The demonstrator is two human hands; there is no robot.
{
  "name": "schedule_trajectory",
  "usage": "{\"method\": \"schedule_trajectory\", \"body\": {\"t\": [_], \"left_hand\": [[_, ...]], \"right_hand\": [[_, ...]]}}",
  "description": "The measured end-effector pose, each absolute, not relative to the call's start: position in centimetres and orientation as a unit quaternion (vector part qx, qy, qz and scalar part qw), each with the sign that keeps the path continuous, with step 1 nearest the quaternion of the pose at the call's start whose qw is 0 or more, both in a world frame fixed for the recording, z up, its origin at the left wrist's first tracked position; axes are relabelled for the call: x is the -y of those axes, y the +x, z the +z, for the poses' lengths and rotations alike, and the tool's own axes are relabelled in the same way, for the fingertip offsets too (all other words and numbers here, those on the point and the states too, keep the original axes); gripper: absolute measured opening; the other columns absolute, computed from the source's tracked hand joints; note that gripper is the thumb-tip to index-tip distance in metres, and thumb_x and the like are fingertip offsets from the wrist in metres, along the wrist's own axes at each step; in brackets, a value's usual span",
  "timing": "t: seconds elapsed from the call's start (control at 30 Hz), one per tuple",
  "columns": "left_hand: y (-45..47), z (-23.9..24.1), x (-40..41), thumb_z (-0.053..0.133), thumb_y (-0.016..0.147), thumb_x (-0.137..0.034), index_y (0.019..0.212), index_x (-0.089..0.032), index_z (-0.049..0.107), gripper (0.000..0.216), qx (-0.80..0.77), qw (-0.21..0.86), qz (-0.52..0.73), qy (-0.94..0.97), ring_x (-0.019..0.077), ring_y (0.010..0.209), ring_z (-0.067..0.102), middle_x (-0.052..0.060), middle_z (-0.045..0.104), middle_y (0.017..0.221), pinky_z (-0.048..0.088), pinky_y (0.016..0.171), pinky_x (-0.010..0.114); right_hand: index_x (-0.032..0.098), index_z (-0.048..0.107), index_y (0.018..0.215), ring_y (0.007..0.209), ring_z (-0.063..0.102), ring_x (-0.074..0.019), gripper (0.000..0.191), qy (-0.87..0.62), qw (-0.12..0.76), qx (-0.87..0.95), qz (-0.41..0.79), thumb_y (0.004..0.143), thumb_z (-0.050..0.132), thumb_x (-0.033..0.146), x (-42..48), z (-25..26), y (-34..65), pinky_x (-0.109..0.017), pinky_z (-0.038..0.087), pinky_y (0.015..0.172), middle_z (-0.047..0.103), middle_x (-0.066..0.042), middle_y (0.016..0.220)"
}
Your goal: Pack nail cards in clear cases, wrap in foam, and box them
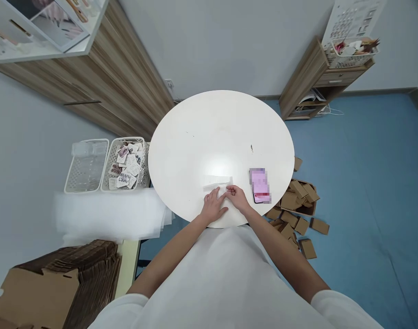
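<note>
A thin white sheet [217, 182], partly folded, lies near the front edge of the round white table [209, 123]. It looks translucent, and my hands cover part of it. My left hand [213, 206] rests on its near part with the fingers spread and the thumb out to the side. Beside it, my right hand [237, 198] has its fingertips pinched together at the sheet's right end, close to the left fingertips. A phone [260, 185] with a pink, blurred screen lies to the right of my right hand.
At left stand a basket of printed cards [126, 167], a basket of clear plastic pieces [87, 167], a stack of white sheets [109, 212] and flattened cardboard [37, 292]. Small brown boxes [298, 201] lie on the floor at right. Cabinets [126, 68] line the wall.
</note>
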State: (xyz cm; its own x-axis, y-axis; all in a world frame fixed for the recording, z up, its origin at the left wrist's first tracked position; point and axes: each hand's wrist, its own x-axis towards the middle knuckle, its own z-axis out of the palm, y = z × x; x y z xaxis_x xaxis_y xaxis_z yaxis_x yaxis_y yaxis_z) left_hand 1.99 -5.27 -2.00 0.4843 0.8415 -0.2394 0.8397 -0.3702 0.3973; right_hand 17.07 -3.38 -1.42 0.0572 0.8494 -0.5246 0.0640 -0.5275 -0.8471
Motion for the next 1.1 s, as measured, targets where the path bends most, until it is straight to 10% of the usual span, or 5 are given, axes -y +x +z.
{"method": "schedule_trajectory", "body": {"t": [0.6,0.87,1.1], "left_hand": [[3.2,-1.0,6.9,0.043,0.080,-0.029,0.128,-0.016,0.034,0.050,-0.480,0.163,-0.027,0.862,0.0254,0.125,0.029,0.013,0.040,0.131,0.018,0.101,0.043],[3.0,-1.3,7.2,0.045,0.078,-0.022,0.130,-0.017,0.032,0.054,-0.485,0.190,-0.027,0.853,0.0254,0.126,0.027,0.012,0.038,0.133,0.021,0.100,0.043],[2.6,-1.1,7.1,0.047,0.075,-0.022,0.128,-0.018,0.031,0.056,-0.497,0.271,0.009,0.824,0.0262,0.127,0.024,0.012,0.033,0.135,0.022,0.100,0.045]], "right_hand": [[0.020,0.056,0.091,0.074,0.058,-0.0170,0.018,-0.623,-0.014,0.651,0.433,0.082,0.040,0.024,-0.8,-0.6,17.4,-0.028,0.043,0.064,0.063,-0.004,0.080],[0.018,0.026,0.131,0.102,0.049,-0.0213,0.053,-0.642,0.137,0.675,0.337,0.082,0.041,0.029,4.7,-1.8,19.1,-0.032,0.047,0.072,0.043,-0.012,0.120],[0.021,0.016,0.136,0.111,0.042,-0.0246,0.059,-0.621,0.074,0.716,0.309,0.083,0.041,0.024,5.0,-2.9,17.6,-0.035,0.045,0.078,0.031,-0.013,0.132]]}}
